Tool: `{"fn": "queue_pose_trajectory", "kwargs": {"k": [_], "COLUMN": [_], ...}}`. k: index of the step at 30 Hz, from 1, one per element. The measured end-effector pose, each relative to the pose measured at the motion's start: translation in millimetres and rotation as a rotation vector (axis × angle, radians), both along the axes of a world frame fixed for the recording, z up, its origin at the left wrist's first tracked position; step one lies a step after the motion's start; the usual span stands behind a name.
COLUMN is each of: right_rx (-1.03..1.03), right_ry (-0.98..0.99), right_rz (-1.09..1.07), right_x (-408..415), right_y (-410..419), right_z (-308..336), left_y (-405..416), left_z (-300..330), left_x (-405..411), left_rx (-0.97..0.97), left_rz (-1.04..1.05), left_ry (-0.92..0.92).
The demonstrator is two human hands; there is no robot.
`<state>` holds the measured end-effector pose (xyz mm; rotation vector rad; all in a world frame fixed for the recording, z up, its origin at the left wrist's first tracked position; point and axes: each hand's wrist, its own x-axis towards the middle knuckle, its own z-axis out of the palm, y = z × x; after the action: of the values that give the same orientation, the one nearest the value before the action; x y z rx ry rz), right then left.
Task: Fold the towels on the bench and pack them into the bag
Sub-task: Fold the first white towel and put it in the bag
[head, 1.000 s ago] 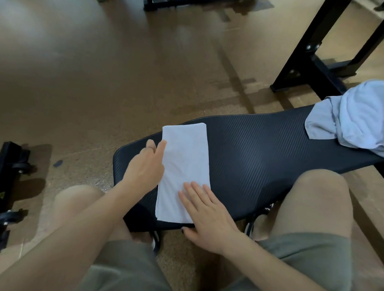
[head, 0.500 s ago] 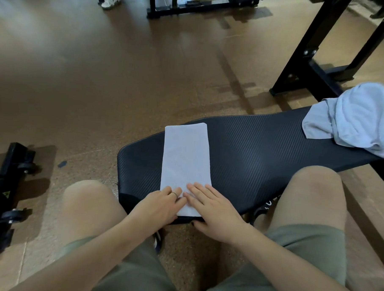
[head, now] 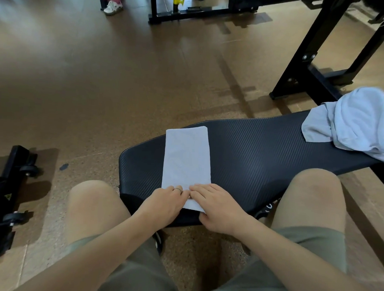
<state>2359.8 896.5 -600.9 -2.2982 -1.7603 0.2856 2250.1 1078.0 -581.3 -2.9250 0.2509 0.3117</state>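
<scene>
Head view, person seated astride the near end of a black ribbed padded counter [head: 263,148], both bare knees showing, olive shorts. Folded white towel [head: 186,158]: long narrow strip lying flat across the counter's near end, far short edge reaching the counter's far rim, near short edge at the near rim, under the hands. Surface of the strip smooth, edges roughly parallel, a slight lean to the right toward the near end. Left hand [head: 164,203]: palm down on the near-left corner of the folded white towel, fingers [head: 180,192] extended forward and lying flat on the cloth, a ring on one of them; not curled round anything, pressing only. Right hand [head: 217,207]: palm down on the near-right corner of the same towel, fingers [head: 201,188] straight and angled left, tips touching the left hand's fingertips near the strip's midline; thumb drops over the counter's near edge just below the towel corner. Grip state for both: released, flat contact, no pinch visible. Second item, an unfolded pale blue-white towel [head: 352,123], sits in a crumpled heap at the far right end of the counter, well apart from the folded strip, partly running out of frame. Floor brown. Black rack frame [head: 311,56] stands behind the right end of the counter; a black wheeled base [head: 4,194] on the floor at left.
</scene>
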Motion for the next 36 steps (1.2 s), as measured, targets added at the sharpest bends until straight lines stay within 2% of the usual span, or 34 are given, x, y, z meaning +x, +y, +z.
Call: {"fn": "queue_pose_trajectory", "kwargs": {"k": [5, 9, 11, 14, 19, 26, 29, 31, 36], "right_rx": [0.058, 0.142, 0.143, 0.117, 0.068, -0.047, -0.024, 0.0, 0.158], "right_ry": [0.087, 0.364, 0.43, 0.436, 0.29, 0.475, 0.557, 0.619, 0.819], "right_rz": [-0.101, -0.261, -0.289, -0.27, -0.115, -0.111, -0.165, -0.241, -0.573], "right_x": [2.2, 2.3, 2.0, 3.8, 13.6, 26.0, 29.6, 30.0, 32.0], "right_y": [5.9, 3.1, -0.3, -4.0, -7.1, -5.0, -3.4, -2.4, 1.4], "right_z": [4.2, 10.6, 11.4, 14.4, 25.7, 29.0, 28.6, 27.4, 22.4], "left_y": [2.8, 4.9, 5.6, 6.8, 17.8, 40.9, 48.3, 50.7, 55.5], "left_z": [3.8, 1.4, 1.9, 1.1, 0.8, 12.0, 17.5, 24.1, 27.4], "left_x": [-4.5, -9.4, -9.6, -8.7, -13.6, -12.8, -8.5, -4.9, 3.3], "left_rx": [-0.084, -0.135, -0.116, -0.089, -0.091, -0.21, -0.354, -0.487, -0.741], "left_rz": [0.099, 0.071, 0.069, 0.048, -0.068, -0.081, 0.0, 0.139, 0.391], "left_ry": [0.014, -0.028, -0.044, -0.066, -0.039, -0.029, 0.041, 0.115, 0.15]}}
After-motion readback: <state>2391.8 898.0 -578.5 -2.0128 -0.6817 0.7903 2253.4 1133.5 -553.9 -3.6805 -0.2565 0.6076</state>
